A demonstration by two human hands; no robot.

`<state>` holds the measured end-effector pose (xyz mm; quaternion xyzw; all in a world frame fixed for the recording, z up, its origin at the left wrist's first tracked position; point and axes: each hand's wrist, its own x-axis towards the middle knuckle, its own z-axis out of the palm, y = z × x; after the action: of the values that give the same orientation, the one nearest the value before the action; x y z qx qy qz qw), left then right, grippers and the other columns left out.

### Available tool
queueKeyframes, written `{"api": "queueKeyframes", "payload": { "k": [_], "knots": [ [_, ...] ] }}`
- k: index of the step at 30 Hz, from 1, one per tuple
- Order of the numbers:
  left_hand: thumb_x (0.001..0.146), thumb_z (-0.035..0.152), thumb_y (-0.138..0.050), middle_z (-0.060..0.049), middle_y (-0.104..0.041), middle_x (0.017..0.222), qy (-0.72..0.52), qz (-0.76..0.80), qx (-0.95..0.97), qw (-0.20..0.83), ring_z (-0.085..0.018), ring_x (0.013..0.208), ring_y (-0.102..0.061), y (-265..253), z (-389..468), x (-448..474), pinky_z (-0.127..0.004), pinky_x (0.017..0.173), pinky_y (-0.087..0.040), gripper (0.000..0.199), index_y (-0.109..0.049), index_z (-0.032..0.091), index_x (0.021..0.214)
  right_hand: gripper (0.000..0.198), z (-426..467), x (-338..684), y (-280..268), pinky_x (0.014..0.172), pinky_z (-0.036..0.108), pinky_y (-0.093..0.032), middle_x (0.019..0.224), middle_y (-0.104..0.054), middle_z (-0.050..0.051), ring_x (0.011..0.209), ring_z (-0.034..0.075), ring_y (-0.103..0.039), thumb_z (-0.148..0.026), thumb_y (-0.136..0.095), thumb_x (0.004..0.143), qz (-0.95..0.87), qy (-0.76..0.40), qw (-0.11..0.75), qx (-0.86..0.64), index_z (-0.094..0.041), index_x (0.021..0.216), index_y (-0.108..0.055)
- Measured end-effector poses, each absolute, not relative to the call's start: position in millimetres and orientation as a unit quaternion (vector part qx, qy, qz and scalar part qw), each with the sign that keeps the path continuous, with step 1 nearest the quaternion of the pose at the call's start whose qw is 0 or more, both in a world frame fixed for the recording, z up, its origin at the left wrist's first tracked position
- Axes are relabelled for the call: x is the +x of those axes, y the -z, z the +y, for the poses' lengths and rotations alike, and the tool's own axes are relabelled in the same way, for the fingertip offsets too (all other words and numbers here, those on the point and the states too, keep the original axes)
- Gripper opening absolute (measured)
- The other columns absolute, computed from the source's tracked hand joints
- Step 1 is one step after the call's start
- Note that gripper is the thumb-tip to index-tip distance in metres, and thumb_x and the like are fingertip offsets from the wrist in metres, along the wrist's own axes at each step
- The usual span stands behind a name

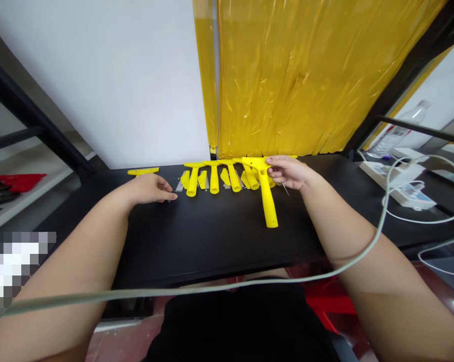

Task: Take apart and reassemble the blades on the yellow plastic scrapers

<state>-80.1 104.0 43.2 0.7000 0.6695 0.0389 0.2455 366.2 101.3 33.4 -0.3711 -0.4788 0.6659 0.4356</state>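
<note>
My right hand [291, 172] is closed around the head of a yellow T-shaped scraper handle [268, 198], whose hollow grip points down toward me. A thin metal rod [285, 189] sticks out below those fingers; its kind is unclear. My left hand [151, 189] rests low over the black table, thumb and fingers drawn together near a tiny shiny piece [169, 201] too small to name. Between the hands, several similar yellow scraper handles [214, 180] lie in a row, with small yellow plates [202, 179] and grey flat pieces among them.
Behind my left hand lies another yellow piece [143, 171]. A white power strip [400, 186] and a plastic bottle [400, 128] are at the right. A pale cable [249, 284] loops across in front of me. Black frame posts [57, 130] flank the table [211, 241].
</note>
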Motion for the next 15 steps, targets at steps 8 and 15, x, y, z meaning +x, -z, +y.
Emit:
{"api": "queueKeyframes", "payload": {
  "k": [8, 15],
  "knots": [
    [0.047, 0.048, -0.078, 0.0, -0.081, 0.082, -0.059, 0.678, 0.684, 0.264, -0.026, 0.085, -0.078, -39.5, 105.8, -83.2, -0.031, 0.078, -0.058, 0.041, -0.076, 0.026, 0.08, 0.03, 102.1, 366.9, -32.7, 0.04, 0.017, -0.013, 0.066, -0.056, -0.001, 0.048, 0.003, -0.032, -0.024, -0.087, 0.079, -0.497, -0.666, 0.42, -0.366, -0.016, 0.083, -0.059],
    [0.057, 0.04, -0.071, 0.002, -0.08, 0.076, -0.067, 0.689, 0.698, 0.182, -0.023, 0.083, -0.075, -31.6, 117.9, -79.5, -0.029, 0.072, -0.052, 0.022, -0.078, 0.028, 0.075, 0.03, 101.6, 366.5, -33.5, 0.04, 0.018, -0.014, 0.066, -0.056, -0.001, 0.047, 0.003, -0.033, -0.024, -0.088, 0.078, -0.497, -0.667, 0.417, -0.366, -0.015, 0.082, -0.059]
  ]
}}
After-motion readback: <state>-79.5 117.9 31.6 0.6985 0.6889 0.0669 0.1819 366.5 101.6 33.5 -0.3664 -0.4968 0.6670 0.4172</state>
